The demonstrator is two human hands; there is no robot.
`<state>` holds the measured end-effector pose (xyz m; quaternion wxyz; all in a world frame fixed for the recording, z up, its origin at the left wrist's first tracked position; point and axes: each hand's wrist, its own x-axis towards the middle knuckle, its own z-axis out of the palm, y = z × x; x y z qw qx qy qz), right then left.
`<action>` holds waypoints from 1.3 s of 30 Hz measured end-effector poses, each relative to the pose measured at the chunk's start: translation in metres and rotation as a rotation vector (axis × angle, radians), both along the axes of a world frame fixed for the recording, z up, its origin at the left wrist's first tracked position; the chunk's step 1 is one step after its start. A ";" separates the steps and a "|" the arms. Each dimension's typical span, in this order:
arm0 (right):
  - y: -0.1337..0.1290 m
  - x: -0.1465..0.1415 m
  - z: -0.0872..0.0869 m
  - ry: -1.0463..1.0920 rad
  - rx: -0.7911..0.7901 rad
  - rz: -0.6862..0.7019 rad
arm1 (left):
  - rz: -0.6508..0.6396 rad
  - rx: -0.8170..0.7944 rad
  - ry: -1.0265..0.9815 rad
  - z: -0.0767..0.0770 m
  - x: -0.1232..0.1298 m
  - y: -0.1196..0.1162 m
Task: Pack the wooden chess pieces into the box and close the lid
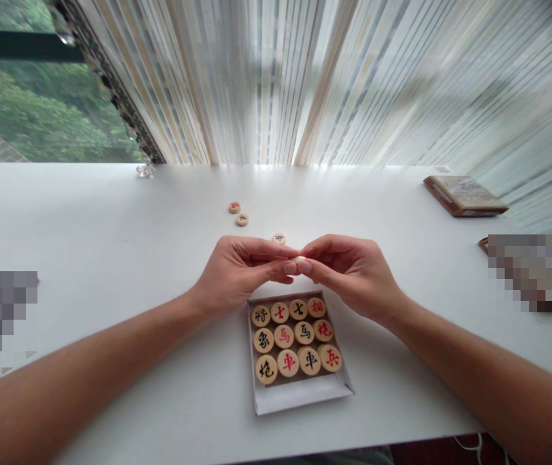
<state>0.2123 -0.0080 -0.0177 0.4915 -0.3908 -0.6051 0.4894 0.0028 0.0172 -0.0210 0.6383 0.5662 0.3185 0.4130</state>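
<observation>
Between the fingertips of my left hand (251, 261) and my right hand (348, 268) is a pale xiangqi piece (298, 259), mostly covered by thumbs and fingers. Both hands pinch it above the far edge of a shallow box (299, 392). Inside the box, round wooden pieces lie face up in three rows, with red or black characters, such as a black piece (266, 369) at the near left and a red piece (330, 358) at the near right. Just beyond my left fingers lies a loose black-marked piece (279, 238).
Farther back on the white table (135, 258) lie a red-marked piece (234, 207) and a black-marked piece (241, 219). At the right are a brown flat box (467, 196) and a blurred-out item (537, 271). Striped curtains (266, 84) hang behind the table.
</observation>
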 end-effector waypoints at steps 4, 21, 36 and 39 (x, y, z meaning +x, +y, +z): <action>0.000 -0.001 0.002 -0.006 -0.033 -0.015 | 0.006 -0.009 0.004 0.004 0.001 -0.002; 0.005 0.006 -0.004 0.090 -0.195 0.066 | -0.047 -0.132 -0.075 0.001 -0.002 0.000; 0.003 0.000 -0.001 0.078 -0.218 0.059 | -0.031 0.051 0.032 -0.001 0.000 -0.006; 0.001 0.000 -0.001 0.061 -0.223 0.066 | -0.014 0.174 0.076 -0.002 0.001 -0.011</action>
